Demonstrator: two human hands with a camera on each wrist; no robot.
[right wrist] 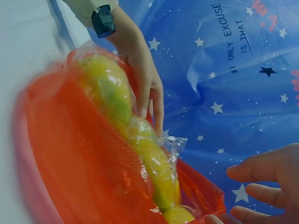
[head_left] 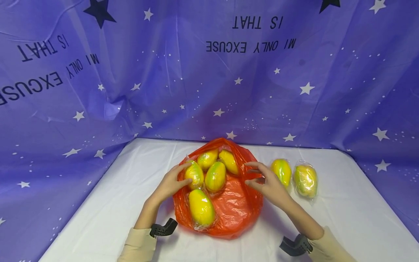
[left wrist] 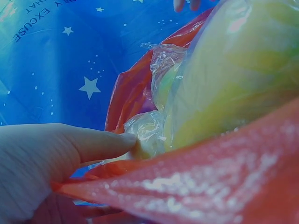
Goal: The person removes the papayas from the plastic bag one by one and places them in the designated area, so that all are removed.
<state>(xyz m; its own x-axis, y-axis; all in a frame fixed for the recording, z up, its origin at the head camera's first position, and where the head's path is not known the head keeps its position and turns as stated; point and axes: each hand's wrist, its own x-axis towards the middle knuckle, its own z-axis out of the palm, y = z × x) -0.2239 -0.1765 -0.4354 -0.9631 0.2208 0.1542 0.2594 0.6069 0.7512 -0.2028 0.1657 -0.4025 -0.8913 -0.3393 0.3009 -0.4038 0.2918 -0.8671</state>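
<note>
A red plastic bag (head_left: pixel 235 203) lies spread wide on the table, with several yellow-green mangoes (head_left: pixel 215 177) in clear wrap inside. At the bag's left rim my left hand (head_left: pixel 171 182) has its thumb and fingers apart, tips at a wrapped mango (head_left: pixel 194 175). In the left wrist view the thumb (left wrist: pixel 105 144) reaches over the red film onto clear wrap, the other fingers partly hidden below it. My right hand (head_left: pixel 270 185) is at the right rim, fingers spread and slightly bent; in the right wrist view its fingers (right wrist: pixel 266 165) surround nothing.
Two more wrapped mangoes, one nearer (head_left: pixel 281 173) and one farther right (head_left: pixel 306 180), lie beside my right hand. A white cloth (head_left: pixel 108 203) covers the table. Behind it hangs a purple star-patterned curtain (head_left: pixel 196 80). Each wrist wears a black camera mount (head_left: pixel 163 228).
</note>
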